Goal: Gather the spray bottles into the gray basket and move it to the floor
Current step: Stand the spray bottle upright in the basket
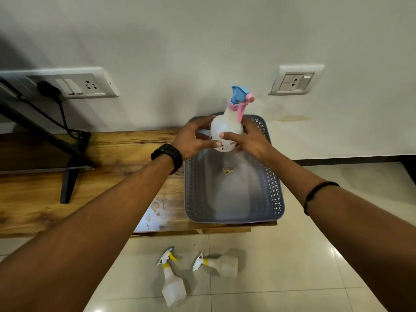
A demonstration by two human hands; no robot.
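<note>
Gray basket [273,188] waits on the wooden table [90,176] while both hands carry a bottle over it.

Left hand [193,140] and right hand [249,140] clasp the pink-and-blue spray bottle [227,129] from either side, upright above the basket's far end — probably to lower it in standing. Two more bottles — one [172,284] and another [221,264] — lie on the floor tiles, not yet gathered.

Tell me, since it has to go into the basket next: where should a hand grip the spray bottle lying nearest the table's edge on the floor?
Probably around the narrow neck just behind the yellow collar of the lying spray bottle, coming from above. It lies on its side, head pointing left, and the body widens toward the base.
</note>
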